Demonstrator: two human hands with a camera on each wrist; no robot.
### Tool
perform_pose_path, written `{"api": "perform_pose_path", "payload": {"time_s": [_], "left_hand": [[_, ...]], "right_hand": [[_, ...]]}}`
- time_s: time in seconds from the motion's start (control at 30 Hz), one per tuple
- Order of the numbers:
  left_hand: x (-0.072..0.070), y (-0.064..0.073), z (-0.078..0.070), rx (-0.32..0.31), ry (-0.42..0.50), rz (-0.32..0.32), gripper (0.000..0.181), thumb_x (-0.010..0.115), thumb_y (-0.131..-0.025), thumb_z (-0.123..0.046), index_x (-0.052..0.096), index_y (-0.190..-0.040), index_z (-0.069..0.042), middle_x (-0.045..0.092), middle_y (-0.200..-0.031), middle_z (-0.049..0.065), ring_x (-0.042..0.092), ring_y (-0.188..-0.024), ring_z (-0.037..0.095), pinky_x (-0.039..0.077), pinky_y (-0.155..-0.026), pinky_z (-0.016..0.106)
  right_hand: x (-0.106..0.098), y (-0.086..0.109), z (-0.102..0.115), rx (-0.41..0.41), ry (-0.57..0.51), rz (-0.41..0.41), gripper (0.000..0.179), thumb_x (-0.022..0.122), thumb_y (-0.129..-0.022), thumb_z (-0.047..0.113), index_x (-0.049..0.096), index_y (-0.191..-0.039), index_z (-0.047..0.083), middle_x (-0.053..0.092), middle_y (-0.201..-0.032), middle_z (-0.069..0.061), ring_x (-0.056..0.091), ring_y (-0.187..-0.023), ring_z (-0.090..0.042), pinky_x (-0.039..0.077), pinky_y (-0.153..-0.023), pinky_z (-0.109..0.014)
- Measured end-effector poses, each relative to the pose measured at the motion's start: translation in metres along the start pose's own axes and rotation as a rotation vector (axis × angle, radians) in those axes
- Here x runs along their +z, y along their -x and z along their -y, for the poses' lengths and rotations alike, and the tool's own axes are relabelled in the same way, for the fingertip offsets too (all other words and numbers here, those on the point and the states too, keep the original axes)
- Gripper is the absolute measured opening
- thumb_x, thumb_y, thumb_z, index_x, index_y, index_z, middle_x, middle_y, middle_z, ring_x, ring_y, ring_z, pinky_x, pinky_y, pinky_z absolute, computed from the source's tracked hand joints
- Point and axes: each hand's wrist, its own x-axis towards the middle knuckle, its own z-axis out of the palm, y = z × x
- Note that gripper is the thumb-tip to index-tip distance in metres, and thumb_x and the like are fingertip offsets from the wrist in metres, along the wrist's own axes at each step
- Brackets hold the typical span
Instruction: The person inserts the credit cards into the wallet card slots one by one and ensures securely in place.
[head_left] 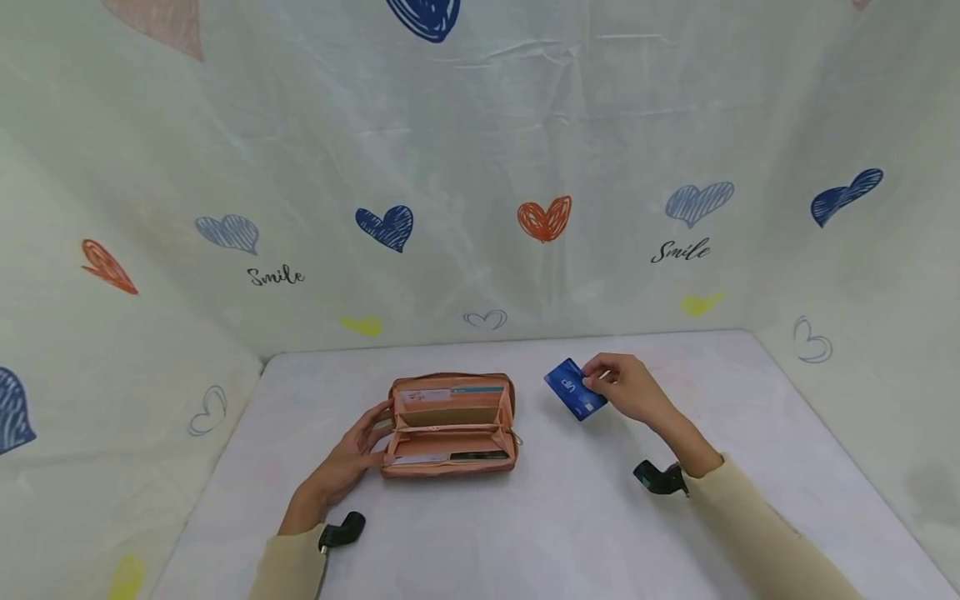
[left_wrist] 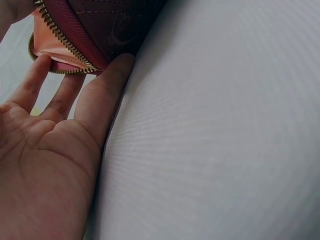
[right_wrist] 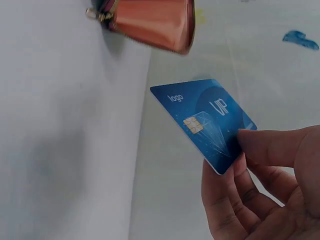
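Note:
An unzipped pink wallet (head_left: 450, 427) lies on the table with its compartments facing up and cards in its slots. My left hand (head_left: 348, 458) holds the wallet's left end. In the left wrist view the thumb (left_wrist: 107, 90) lies against the dark outer cover and other fingers touch the zipped edge. To the right of the wallet, my right hand (head_left: 628, 387) pinches a blue VIP card (head_left: 573, 388) by one corner. The card is tilted above the table, and its gold chip and "logo" print show in the right wrist view.
The white table (head_left: 570, 533) reaches back to a pale cloth backdrop (head_left: 480, 150) printed with hearts and "Smile". More of this cloth hangs at both sides. Black wrist cameras sit at the left cuff (head_left: 288, 567) and the right cuff (head_left: 723, 483). A zip pull (head_left: 517, 438) sticks out at the wallet's right end.

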Motion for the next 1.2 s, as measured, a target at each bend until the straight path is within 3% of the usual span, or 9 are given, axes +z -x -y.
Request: {"api": "perform_pose_path", "payload": {"time_s": [0.1, 0.27, 0.37, 0.7, 1.07, 1.2], "left_hand": [[0.000, 0.000, 0.000, -0.009, -0.005, -0.005, 0.095, 0.075, -0.093, -0.003, 0.018, -0.168, -0.006, 0.021, -0.170, 0.022, 0.045, -0.137, 0.003, 0.044, -0.103, 0.017], [0.001, -0.001, -0.002, -0.010, -0.012, -0.014, 0.095, 0.077, -0.092, -0.004, 0.019, -0.168, -0.006, 0.021, -0.170, 0.022, 0.031, -0.153, 0.036, 0.044, -0.102, 0.017], [0.001, -0.001, -0.002, -0.006, -0.008, -0.013, 0.096, 0.077, -0.092, -0.003, 0.019, -0.168, -0.006, 0.020, -0.171, 0.023, 0.024, -0.155, 0.044, 0.043, -0.102, 0.017], [0.000, -0.001, 0.001, 0.002, -0.008, -0.010, 0.095, 0.077, -0.092, -0.004, 0.019, -0.168, -0.006, 0.021, -0.171, 0.023, 0.026, -0.155, 0.045, 0.044, -0.103, 0.018], [0.004, -0.003, 0.000, -0.019, 0.006, -0.009, 0.095, 0.076, -0.092, -0.002, 0.019, -0.168, -0.006, 0.020, -0.171, 0.023, 0.024, -0.156, 0.044, 0.042, -0.103, 0.016], [0.001, 0.000, -0.002, -0.022, -0.014, -0.013, 0.096, 0.077, -0.091, -0.003, 0.019, -0.168, -0.006, 0.021, -0.170, 0.023, 0.034, -0.153, 0.031, 0.042, -0.102, 0.016]], "right_hand": [[0.011, -0.008, 0.011, -0.030, -0.017, 0.003, 0.010, 0.071, -0.098, 0.001, 0.075, -0.107, -0.002, 0.075, -0.101, -0.016, 0.068, -0.087, -0.027, 0.058, -0.073, -0.034], [0.027, -0.019, 0.030, -0.083, -0.040, -0.005, 0.010, 0.071, -0.098, 0.000, 0.074, -0.107, -0.002, 0.075, -0.102, -0.016, 0.070, -0.088, -0.027, 0.060, -0.076, -0.041], [0.036, -0.025, 0.042, -0.101, -0.057, -0.017, 0.011, 0.071, -0.098, 0.000, 0.074, -0.108, -0.002, 0.075, -0.104, -0.016, 0.070, -0.089, -0.027, 0.060, -0.077, -0.043], [0.065, -0.040, 0.063, -0.129, -0.098, -0.011, 0.012, 0.072, -0.097, -0.001, 0.073, -0.109, -0.002, 0.074, -0.101, -0.015, 0.070, -0.089, -0.027, 0.060, -0.079, -0.044], [0.072, -0.047, 0.071, -0.174, -0.081, -0.032, 0.011, 0.073, -0.097, 0.001, 0.075, -0.108, 0.000, 0.074, -0.098, -0.012, 0.071, -0.089, -0.028, 0.060, -0.082, -0.045], [0.075, -0.051, 0.076, -0.210, -0.087, -0.027, 0.010, 0.073, -0.097, 0.000, 0.075, -0.107, 0.000, 0.074, -0.097, -0.012, 0.071, -0.089, -0.026, 0.060, -0.083, -0.043]]}}
